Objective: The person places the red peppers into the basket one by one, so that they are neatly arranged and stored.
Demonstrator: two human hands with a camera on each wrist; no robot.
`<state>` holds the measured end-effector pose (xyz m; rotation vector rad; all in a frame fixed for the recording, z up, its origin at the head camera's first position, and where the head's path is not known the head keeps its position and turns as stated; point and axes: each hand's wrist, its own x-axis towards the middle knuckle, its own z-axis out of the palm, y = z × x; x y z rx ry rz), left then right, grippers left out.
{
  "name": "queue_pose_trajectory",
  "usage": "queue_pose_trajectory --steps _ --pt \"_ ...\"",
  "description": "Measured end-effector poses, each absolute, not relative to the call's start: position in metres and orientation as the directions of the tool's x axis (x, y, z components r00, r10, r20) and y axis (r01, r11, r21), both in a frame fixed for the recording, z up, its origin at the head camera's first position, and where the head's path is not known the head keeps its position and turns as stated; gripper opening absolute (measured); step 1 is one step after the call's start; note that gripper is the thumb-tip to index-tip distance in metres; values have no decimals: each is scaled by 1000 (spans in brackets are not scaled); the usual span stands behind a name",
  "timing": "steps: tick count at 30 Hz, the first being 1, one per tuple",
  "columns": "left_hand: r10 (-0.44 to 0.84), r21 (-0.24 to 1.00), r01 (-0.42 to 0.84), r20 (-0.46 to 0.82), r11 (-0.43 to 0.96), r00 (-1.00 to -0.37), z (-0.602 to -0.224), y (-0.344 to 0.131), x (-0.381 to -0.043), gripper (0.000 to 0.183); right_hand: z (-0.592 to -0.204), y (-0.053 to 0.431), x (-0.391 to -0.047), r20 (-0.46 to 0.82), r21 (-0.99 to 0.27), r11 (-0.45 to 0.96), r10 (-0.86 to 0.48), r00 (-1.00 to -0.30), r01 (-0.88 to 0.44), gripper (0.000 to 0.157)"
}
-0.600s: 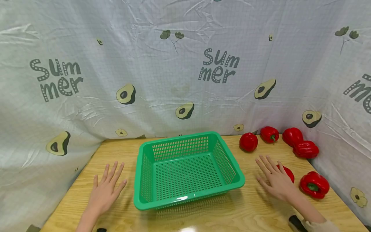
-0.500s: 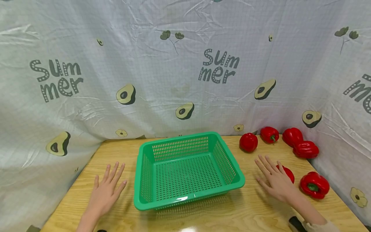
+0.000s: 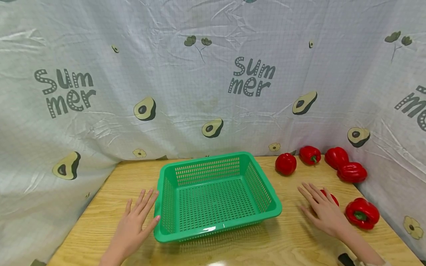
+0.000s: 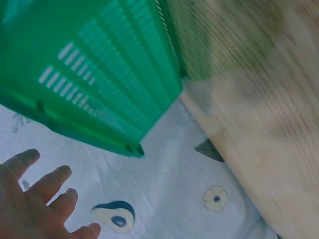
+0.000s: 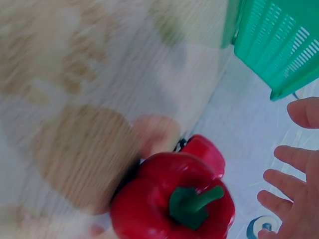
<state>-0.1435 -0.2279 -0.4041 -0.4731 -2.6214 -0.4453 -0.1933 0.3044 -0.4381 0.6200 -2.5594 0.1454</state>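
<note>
A green plastic basket [image 3: 216, 199] with slatted walls stands in the middle of the table, nothing inside it. At its left side is my left hand [image 3: 134, 223], fingers spread and straight, the tips right at the basket's rim. My right hand [image 3: 324, 214] hovers palm down to the right of the basket, fingers extended and holding nothing. It partly covers a red bell pepper [image 3: 330, 197] in the head view. In the right wrist view a red pepper [image 5: 149, 209] with a green stem lies below the fingers [image 5: 284, 184].
Several more red peppers lie on the right side: one at the back [image 3: 285, 164], one with its stem forward [image 3: 310, 154], and a pepper [image 3: 362, 213] nearer the front. A patterned cloth [image 3: 186, 81] hangs behind the wooden table [image 3: 286, 244] and along its sides.
My left hand has moved right, up to the basket's left rim. My right hand has shifted slightly right and toward me. The basket and peppers stay in place.
</note>
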Motion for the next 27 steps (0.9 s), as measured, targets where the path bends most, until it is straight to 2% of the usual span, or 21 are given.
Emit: queue_pose_trajectory --steps 5,12,21,27 --pt "312 191 456 503 869 -806 -402 -212 -141 66 -438 309 -189 467 -19 897 -383 -797 -442 66" --pt "398 124 527 517 841 -758 -405 -194 -139 67 -438 318 -187 471 -16 901 -376 -798 -434 67" --pt "468 67 569 496 819 -732 -411 -189 -139 72 -442 330 -189 454 12 910 -375 -809 -415 64" --pt "485 62 581 482 812 -730 -414 -186 -141 69 -444 338 -193 462 64 904 -402 -790 -422 68"
